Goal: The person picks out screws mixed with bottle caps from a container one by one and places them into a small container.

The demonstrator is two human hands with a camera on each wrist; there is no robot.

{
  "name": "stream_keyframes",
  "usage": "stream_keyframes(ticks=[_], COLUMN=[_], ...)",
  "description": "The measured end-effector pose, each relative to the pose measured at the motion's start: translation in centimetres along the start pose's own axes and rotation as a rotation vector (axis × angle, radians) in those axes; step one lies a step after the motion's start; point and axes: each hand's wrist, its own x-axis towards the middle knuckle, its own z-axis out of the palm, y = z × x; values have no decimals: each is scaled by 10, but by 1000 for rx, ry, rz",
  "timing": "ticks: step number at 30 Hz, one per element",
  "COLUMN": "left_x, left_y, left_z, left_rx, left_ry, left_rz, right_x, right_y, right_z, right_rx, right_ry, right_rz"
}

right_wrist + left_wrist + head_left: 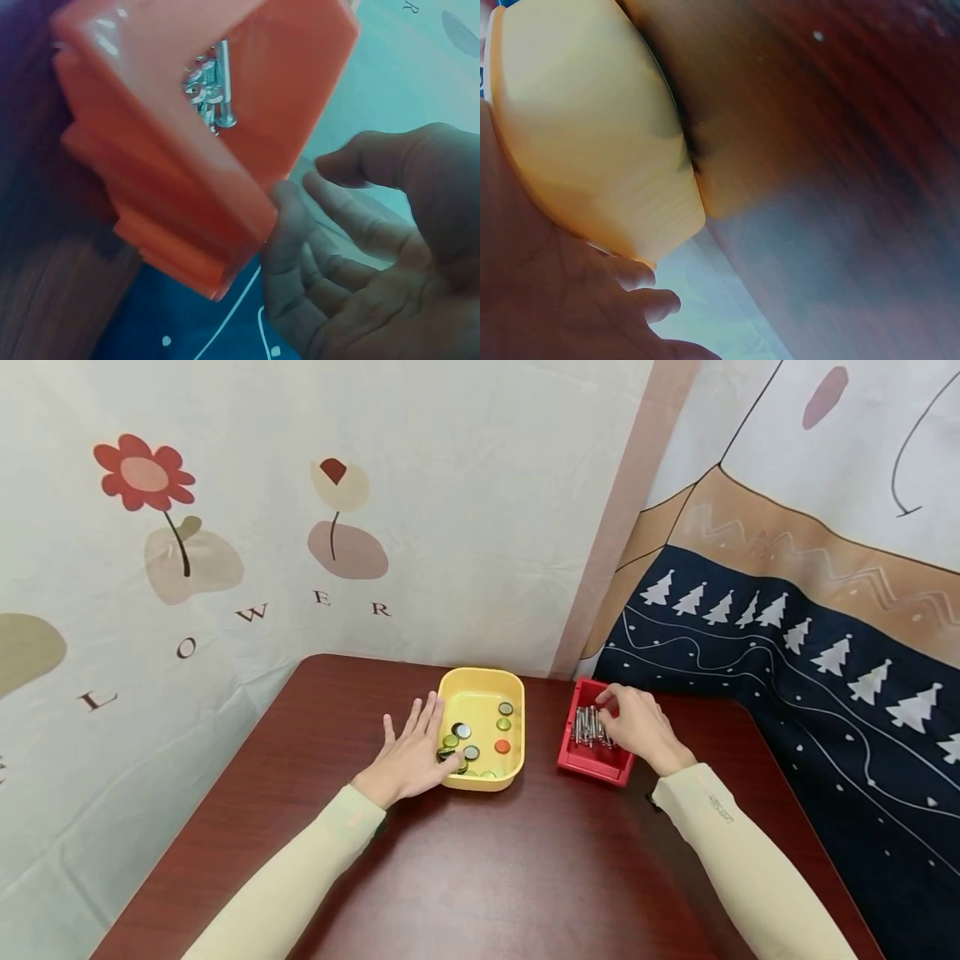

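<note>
My left hand (411, 760) rests against the left side of a yellow tray (480, 783), fingers spread and straight, thumb over the near left corner. In the left wrist view, the palm lies along the tray's outer wall (592, 135). Several small round caps (502, 746), green, silver and orange, lie in the tray, some partly hidden by the thumb. My right hand (637, 722) is over the right side of a red bin (596, 768) holding metal bolts (588, 727). In the right wrist view, its fingers are loosely bent near the bin's edge, with nothing visible between thumb and forefinger.
Both containers stand towards the back of a dark red-brown wooden table (510, 877), a short gap between them. Behind it hangs a pale cloth (465, 527) with printed flowers; a dark blue cloth (825, 710) with white trees hangs at the right.
</note>
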Motion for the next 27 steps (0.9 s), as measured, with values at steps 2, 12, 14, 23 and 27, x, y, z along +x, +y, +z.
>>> stream_keyframes(ticks=[2,12,14,23,27], left_x=[0,1,1,1,2], left_y=[0,-1,-1,-2,-4], left_z=[-1,-5,-5,-6,-7], left_rx=[3,1,5,10,21], left_ry=[-3,-21,-18,-6,17], left_rz=[3,11,13,25,37], right_x=[-7,-45,-51,-67,-72], right_y=[3,18,21,27,28], right_z=[0,6,8,17,19], right_rx=[10,13,11,10,-4], right_ry=[36,178,188,189,178], right_rz=[-6,-63,-81,-155,-157])
